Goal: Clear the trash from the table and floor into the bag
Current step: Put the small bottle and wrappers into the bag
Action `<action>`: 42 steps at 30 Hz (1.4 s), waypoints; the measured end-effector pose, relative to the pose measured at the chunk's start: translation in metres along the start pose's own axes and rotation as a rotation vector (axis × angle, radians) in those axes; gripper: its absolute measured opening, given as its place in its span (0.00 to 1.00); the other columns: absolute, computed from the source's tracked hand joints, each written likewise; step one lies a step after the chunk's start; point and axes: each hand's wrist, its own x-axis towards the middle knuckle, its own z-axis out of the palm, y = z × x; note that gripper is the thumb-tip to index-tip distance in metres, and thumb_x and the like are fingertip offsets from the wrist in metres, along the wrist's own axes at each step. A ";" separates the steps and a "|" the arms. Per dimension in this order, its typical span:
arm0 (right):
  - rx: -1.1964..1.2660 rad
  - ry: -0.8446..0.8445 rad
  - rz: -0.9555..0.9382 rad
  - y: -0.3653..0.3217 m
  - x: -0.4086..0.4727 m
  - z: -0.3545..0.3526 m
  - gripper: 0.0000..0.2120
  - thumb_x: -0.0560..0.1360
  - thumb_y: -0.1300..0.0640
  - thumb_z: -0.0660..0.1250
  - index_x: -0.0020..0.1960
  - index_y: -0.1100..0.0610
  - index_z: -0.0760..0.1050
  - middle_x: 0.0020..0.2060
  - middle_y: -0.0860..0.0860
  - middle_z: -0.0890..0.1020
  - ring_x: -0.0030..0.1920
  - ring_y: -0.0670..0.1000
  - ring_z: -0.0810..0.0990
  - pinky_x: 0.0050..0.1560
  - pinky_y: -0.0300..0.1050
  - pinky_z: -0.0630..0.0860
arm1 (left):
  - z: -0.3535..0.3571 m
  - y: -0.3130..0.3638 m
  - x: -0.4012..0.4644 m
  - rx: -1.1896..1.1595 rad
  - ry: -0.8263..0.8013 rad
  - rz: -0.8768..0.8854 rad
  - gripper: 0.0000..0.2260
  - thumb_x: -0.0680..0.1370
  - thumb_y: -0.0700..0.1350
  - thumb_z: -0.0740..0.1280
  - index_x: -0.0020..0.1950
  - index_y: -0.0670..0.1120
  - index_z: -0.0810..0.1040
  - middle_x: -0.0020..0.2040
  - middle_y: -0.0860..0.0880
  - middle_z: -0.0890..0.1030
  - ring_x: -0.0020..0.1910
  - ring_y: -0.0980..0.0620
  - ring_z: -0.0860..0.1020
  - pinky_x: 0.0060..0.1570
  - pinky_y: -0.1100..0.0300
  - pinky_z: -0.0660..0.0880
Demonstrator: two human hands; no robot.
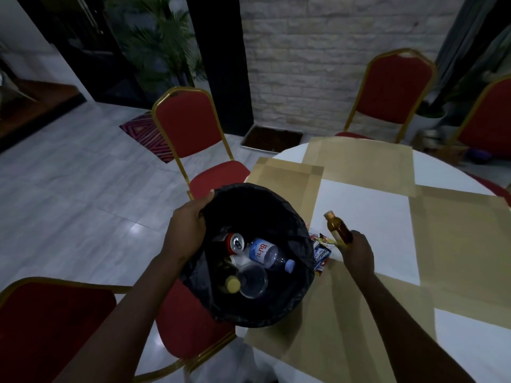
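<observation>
Head view, left hand: the left hand (pixel 190 225) is closed on the far-left rim of the black bag (pixel 287 217), fingers curled over the edge, holding its mouth open just left of the table (pixel 367 214).
Head view, right hand: the right hand (pixel 356 250) is wrapped around the base of a small amber bottle (pixel 338 226), neck tilted up and left, just right of the bag.
Already bagged: a red can (pixel 235 242), a clear water bottle (pixel 266 253), a plastic cup (pixel 253 281) and a yellow-capped bottle (pixel 229 279).
Still out: snack wrappers (pixel 320 251) at the table edge, touching the bag's right side.
Risk: as I judge it, the one-handed hold could let the rim sag, so the bottle strikes it and drops to the floor; the swing might also sweep the wrappers off.
Writing: blue lettering on the water bottle's label and blue print on one wrapper, neither readable.
</observation>
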 end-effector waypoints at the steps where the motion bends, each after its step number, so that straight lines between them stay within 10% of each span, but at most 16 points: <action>1: 0.043 0.042 -0.048 -0.015 -0.009 -0.010 0.15 0.71 0.51 0.72 0.52 0.58 0.74 0.44 0.56 0.78 0.43 0.57 0.77 0.39 0.45 0.67 | 0.000 0.000 0.000 -0.007 0.001 -0.002 0.26 0.75 0.26 0.61 0.69 0.47 0.71 0.56 0.52 0.76 0.53 0.54 0.76 0.52 0.82 0.64; 14: -0.065 -0.275 -0.374 -0.164 -0.156 0.000 0.23 0.67 0.48 0.72 0.61 0.51 0.74 0.54 0.51 0.79 0.54 0.53 0.78 0.51 0.47 0.74 | -0.020 0.005 -0.020 -0.124 -0.011 0.058 0.22 0.77 0.30 0.61 0.69 0.47 0.71 0.59 0.44 0.79 0.55 0.50 0.77 0.58 0.61 0.72; 25: -0.299 -0.328 -0.248 -0.177 -0.192 0.050 0.17 0.71 0.56 0.68 0.59 0.56 0.74 0.52 0.55 0.82 0.53 0.54 0.80 0.50 0.48 0.78 | -0.029 -0.016 -0.041 -0.119 -0.023 0.010 0.26 0.76 0.28 0.60 0.70 0.49 0.70 0.62 0.44 0.77 0.59 0.51 0.76 0.59 0.69 0.68; 30: -0.207 -0.287 -0.318 -0.175 -0.203 0.049 0.16 0.71 0.62 0.66 0.58 0.55 0.77 0.54 0.54 0.81 0.56 0.55 0.79 0.52 0.45 0.75 | -0.031 -0.026 -0.042 -0.150 -0.031 0.040 0.27 0.76 0.28 0.59 0.70 0.50 0.70 0.62 0.44 0.77 0.59 0.50 0.76 0.61 0.58 0.72; 35: 0.015 0.010 -0.398 -0.169 -0.209 0.020 0.20 0.72 0.58 0.71 0.63 0.54 0.73 0.60 0.51 0.78 0.59 0.51 0.75 0.57 0.43 0.72 | -0.038 -0.022 -0.043 -0.147 -0.007 0.037 0.24 0.76 0.28 0.59 0.69 0.45 0.71 0.62 0.45 0.77 0.57 0.57 0.73 0.58 0.72 0.65; 42: 0.095 0.271 -0.154 -0.100 -0.160 -0.001 0.23 0.74 0.63 0.67 0.68 0.60 0.69 0.65 0.57 0.75 0.65 0.56 0.72 0.64 0.46 0.66 | -0.040 -0.032 -0.024 -0.123 0.021 0.004 0.22 0.77 0.30 0.61 0.69 0.44 0.71 0.61 0.46 0.78 0.58 0.52 0.76 0.59 0.64 0.70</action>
